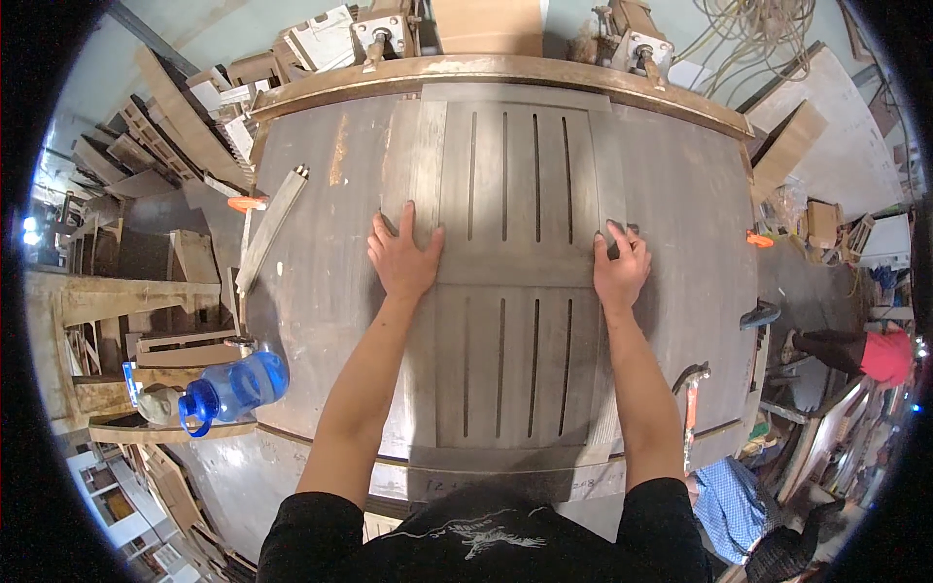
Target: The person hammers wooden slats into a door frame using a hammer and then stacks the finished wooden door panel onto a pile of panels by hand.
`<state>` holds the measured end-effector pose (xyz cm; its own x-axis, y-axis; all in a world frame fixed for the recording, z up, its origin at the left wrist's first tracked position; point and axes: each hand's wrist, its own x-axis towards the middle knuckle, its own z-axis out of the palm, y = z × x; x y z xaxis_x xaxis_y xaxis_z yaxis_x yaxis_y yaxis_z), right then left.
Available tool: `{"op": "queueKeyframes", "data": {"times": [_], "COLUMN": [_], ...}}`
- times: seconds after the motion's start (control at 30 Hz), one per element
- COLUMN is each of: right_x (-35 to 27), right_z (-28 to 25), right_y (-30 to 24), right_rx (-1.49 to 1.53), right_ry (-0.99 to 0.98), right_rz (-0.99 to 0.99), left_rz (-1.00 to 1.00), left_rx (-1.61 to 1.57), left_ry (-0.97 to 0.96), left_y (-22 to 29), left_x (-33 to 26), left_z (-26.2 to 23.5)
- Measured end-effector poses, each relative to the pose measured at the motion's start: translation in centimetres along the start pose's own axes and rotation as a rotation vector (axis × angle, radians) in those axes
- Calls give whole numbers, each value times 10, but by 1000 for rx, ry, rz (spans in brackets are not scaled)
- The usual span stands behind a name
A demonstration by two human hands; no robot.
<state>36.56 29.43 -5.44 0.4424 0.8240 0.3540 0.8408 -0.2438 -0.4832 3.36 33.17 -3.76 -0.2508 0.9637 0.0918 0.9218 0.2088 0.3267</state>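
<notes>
A flat grey-brown wooden door panel (515,270) lies on the worktable in front of me, with two rows of narrow dark slots cut through it. My left hand (404,258) rests on its left side strip, fingers spread and nothing held. At the opposite edge, my right hand (623,270) touches the right side strip (608,175), its thumb and forefinger apart and the other fingers bent. A small dark bit shows beside those bent fingers; I cannot make out what it is.
A wooden strip (272,228) lies at the table's left, above a blue water bottle (238,389). A hammer (691,408) rests at the lower right. Along the far edge runs a wooden rail (505,68) with metal clamp screws. Another person in red (886,357) stands far right.
</notes>
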Motion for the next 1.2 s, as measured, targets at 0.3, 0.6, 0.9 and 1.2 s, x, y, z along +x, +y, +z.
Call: {"op": "queueKeyframes", "data": {"times": [0.3, 0.6, 0.9, 1.2], "right_x": [2, 10, 21, 23], "right_z": [-3, -1, -24, -22], "right_y": [0, 14, -28, -23], "right_rx": [71, 242, 163, 161], "right_ry": [48, -53, 239, 239], "right_rz": [-52, -127, -244, -238], "left_rz": [45, 3, 15, 18], "left_rx": [7, -16, -2, 15], "left_ry": [29, -13, 19, 31], "left_y": [1, 4, 3, 2], "left_x": [0, -2, -2, -3], "left_z": [0, -3, -2, -1]}}
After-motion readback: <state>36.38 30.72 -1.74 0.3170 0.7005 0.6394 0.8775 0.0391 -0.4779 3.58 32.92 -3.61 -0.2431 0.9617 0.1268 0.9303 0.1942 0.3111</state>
